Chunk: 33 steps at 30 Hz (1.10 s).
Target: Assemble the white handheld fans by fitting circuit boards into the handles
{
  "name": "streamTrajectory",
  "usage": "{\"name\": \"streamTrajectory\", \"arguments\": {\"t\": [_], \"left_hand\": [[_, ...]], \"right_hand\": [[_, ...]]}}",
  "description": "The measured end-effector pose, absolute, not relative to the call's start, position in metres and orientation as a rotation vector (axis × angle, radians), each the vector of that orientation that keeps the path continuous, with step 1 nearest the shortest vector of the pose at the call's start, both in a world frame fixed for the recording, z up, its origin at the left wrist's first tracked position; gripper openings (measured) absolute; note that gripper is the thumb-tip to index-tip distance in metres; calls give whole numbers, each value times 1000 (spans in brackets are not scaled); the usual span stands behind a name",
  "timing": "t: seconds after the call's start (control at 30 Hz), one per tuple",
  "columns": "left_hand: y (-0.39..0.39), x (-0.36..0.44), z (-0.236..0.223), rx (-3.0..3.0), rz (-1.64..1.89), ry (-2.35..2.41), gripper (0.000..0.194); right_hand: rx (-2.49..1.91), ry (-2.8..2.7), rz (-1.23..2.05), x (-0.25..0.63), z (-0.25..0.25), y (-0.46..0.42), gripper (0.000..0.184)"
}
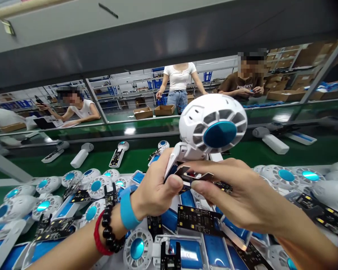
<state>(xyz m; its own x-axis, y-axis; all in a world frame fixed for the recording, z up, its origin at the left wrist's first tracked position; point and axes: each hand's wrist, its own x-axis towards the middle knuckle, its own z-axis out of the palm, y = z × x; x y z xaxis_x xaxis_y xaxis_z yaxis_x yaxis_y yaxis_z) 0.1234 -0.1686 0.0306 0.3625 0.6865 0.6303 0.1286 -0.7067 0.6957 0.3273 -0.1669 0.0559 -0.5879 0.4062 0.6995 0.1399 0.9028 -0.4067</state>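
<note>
A white handheld fan (212,125) with a round grille and a blue centre cap is held up in front of me. My left hand (154,187) is closed around its open handle just below the head. My right hand (236,187) pinches a small dark circuit board (193,174) against that handle, thumb and forefinger pressed together. A blue band, a black bead bracelet and a red cord sit on my left wrist.
Below my hands lies a heap of fan heads (95,185), black circuit boards (198,219) and blue battery packs (216,251). Fan units (270,140) lie on the green conveyor belt (242,152). Three people work across the line beside cardboard boxes (143,112).
</note>
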Motion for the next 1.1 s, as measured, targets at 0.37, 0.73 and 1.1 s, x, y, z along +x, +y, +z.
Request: {"name": "streamTrajectory", "arguments": {"t": [0.37,0.73,1.1], "left_hand": [[-169,134,33,2125,1517,742,64],[-167,143,39,2075,1537,632,65],[-165,130,38,2198,1398,790,79]], "right_hand": [[-438,-1963,337,319,52,-172,13],[-521,-1688,231,314,52,-170,13],[-535,-1952,442,329,64,-171,18]]}}
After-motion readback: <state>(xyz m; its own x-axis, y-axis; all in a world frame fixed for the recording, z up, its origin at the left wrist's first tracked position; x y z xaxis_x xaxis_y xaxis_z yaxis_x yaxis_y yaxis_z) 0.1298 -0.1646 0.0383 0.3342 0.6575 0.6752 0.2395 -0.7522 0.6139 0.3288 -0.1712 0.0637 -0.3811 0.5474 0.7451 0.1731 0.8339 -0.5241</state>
